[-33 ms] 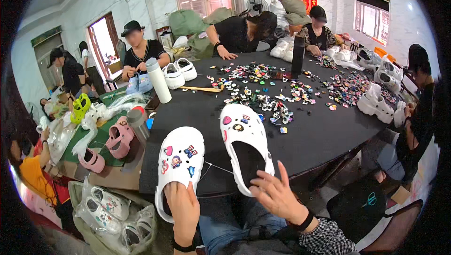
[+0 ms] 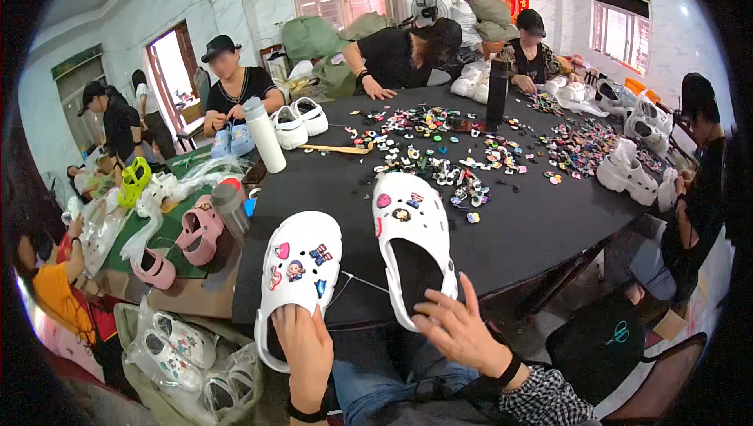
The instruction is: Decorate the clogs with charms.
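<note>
My left hand (image 2: 303, 347) has its fingers tucked into the opening of a white clog (image 2: 314, 230), with the thumb at the opening's edge. Pink, blue, flag-patterned and figure-shaped charms dot this clog's upper. Beside it on the right lies the matching white clog (image 2: 430, 231), also decorated, its heel end toward me. My right hand (image 2: 467, 332) is at that heel, fingers spread and overlapping the side of its opening; whether they press on it I cannot tell. A thin white strip (image 2: 365, 282) runs between the two clogs.
Loose charms (image 2: 463, 179) cover the far middle of the black table (image 2: 329, 183). A white bottle (image 2: 265, 136), a wooden stick (image 2: 337, 148) and more white clogs (image 2: 292, 128) stand or lie at far left. A sack (image 2: 133, 363) holds bagged clogs. Several people work around.
The right clog's toe has shifted slightly to the right. My hands and the left clog are nearly where they were.
</note>
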`<state>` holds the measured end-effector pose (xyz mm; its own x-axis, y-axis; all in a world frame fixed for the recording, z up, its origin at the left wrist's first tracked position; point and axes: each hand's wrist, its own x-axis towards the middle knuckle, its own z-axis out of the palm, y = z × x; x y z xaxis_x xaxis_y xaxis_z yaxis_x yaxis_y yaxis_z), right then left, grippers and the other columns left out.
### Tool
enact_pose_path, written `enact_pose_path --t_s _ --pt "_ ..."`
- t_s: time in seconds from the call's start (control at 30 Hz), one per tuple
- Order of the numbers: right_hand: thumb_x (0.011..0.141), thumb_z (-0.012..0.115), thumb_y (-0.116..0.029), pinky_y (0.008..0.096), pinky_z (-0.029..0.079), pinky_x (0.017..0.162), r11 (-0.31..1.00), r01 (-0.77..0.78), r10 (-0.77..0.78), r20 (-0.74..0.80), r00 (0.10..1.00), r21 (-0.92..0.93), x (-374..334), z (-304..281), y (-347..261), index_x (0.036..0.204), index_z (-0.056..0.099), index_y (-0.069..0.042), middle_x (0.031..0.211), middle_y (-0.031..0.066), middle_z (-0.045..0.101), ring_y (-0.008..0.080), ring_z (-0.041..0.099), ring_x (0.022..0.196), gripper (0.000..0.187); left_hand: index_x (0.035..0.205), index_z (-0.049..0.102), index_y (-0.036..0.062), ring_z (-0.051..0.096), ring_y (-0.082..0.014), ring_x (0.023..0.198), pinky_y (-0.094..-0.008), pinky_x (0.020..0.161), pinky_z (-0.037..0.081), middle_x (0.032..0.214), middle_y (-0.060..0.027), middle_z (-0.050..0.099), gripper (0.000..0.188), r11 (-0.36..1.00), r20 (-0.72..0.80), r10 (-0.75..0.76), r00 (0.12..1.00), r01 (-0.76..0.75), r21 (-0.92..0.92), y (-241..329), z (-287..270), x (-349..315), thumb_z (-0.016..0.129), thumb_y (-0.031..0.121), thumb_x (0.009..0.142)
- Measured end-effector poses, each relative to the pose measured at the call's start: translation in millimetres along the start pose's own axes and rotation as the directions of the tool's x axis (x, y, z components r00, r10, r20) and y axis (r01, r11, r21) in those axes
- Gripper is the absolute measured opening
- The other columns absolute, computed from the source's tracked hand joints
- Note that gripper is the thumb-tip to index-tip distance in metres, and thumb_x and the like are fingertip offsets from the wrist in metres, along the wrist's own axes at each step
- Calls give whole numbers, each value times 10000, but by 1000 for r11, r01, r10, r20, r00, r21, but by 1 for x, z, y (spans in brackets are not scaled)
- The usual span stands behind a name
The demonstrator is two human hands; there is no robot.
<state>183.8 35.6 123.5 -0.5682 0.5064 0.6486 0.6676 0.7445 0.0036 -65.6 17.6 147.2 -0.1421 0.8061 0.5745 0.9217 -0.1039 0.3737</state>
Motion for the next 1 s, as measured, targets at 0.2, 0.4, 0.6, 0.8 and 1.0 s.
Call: enact_pose_path --t_s 0.2,0.4,0.6,0.8,1.0 --pt "795 655 -129 678 203 1084 998 19 -18 -13 1000 54 -5 19 -23 1080 631 -156 1126 -22 592 176 512 1162 288 1100 550 -113 458 -469 1063 -548 932 336 1128 -281 524 263 999 -183 54 982 -52 16 -3 -8 15 536 41 887" --pt "843 619 -144 690 153 1096 960 42 -49 17 999 277 12 45 -53 1173 596 -156 1217 14 544 182 464 1239 330 1143 543 -85 544 -433 990 -482 851 423 1065 -260 577 306 998 -209 -23 978 37 59 -25 -3 39 575 87 891" --pt "860 588 -149 709 119 1090 963 33 -40 19 999 267 16 51 -65 1195 583 -170 1224 2 552 164 474 1236 336 1088 571 -14 568 -362 987 -428 857 437 1033 -180 593 243 992 -344 36 938 -76 -105 11 -38 21 566 -17 846" --pt "880 510 -159 687 211 1071 970 107 -104 -25 994 217 1 73 -71 1273 515 -199 1295 -29 515 116 431 1281 395 1418 295 -88 267 -278 1412 -422 1167 180 1477 -215 312 545 208 345 75 936 323 -923 43 -27 -7 483 -13 912" --pt "877 506 -147 703 184 1076 965 80 -87 15 996 250 1 67 -68 1307 495 -147 1316 -2 499 134 413 1298 431 1436 230 -111 215 -295 1434 -416 1180 127 1516 -227 246 581 81 414 -5 910 413 -907 46 -19 -17 463 -31 910"
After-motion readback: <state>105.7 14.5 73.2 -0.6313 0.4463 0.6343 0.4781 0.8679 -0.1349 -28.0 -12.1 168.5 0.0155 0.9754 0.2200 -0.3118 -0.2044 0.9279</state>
